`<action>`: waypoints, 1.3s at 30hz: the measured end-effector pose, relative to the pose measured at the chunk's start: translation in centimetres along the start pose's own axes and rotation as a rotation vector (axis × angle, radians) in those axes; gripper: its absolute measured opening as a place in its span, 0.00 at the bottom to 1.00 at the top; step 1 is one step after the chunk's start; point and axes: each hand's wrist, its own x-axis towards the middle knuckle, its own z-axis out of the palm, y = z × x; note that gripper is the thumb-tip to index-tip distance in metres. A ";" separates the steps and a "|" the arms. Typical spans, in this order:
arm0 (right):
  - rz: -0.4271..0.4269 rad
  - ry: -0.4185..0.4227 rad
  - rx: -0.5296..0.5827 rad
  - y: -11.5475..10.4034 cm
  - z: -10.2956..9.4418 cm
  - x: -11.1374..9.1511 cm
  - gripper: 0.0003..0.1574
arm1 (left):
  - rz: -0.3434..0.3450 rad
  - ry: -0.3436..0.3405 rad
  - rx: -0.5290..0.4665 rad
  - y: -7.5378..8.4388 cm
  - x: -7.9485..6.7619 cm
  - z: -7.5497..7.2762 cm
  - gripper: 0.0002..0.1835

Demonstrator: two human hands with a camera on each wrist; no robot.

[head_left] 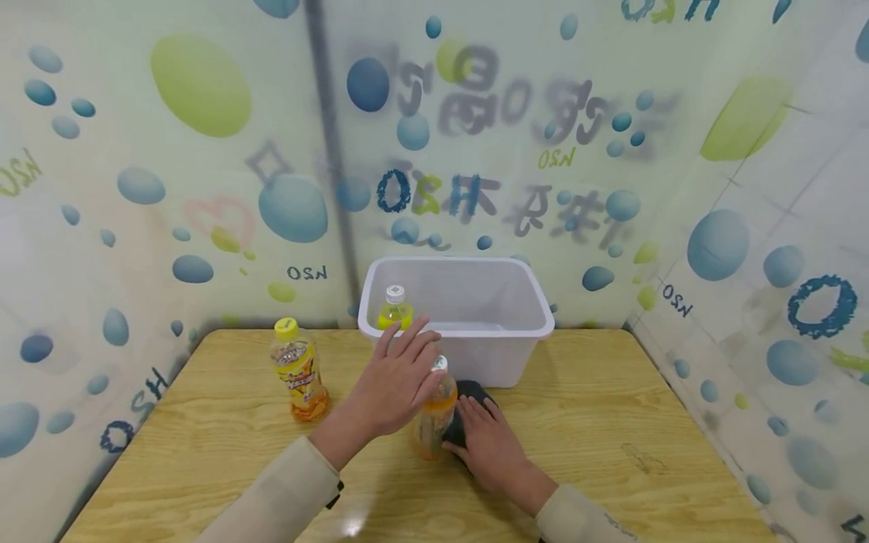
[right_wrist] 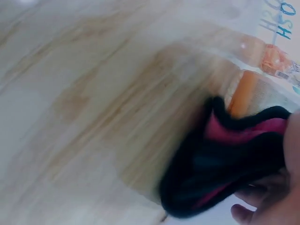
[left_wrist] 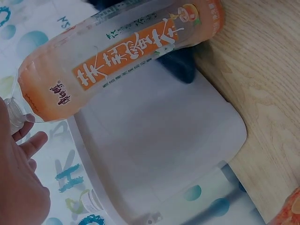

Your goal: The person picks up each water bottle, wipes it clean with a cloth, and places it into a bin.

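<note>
An orange tea bottle (head_left: 434,431) with a white cap stands upright on the table, between the two hands in the head view. At its top my left hand (head_left: 397,381) pinches the cap; the left wrist view shows the fingers around the neck of the bottle (left_wrist: 126,61). My right hand (head_left: 498,452) holds a dark cloth (head_left: 471,391) close against the bottle's right side. In the right wrist view the cloth (right_wrist: 215,159) is bent over, with black edging and pink showing inside.
A white plastic tub (head_left: 505,358) stands at the back of the wooden table (head_left: 611,445). Inside its left end is a yellow-green bottle (head_left: 395,313) with a white cap. Left of the hands stands a yellow-capped bottle (head_left: 300,377) holding a little orange drink. Printed curtains (head_left: 204,166) enclose the table.
</note>
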 end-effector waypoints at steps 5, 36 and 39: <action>0.007 0.093 0.066 0.2 -2.2 -0.2 0.46 | 0.008 0.011 -0.018 0.0 0.0 0.1 0.22; -0.057 0.359 -0.079 -0.7 -8.7 0.1 0.52 | -0.019 -0.049 -0.011 0.0 0.1 0.0 0.21; -0.036 0.339 -0.084 -0.8 -8.7 0.1 0.52 | -0.026 -0.057 -0.013 0.0 0.1 0.0 0.21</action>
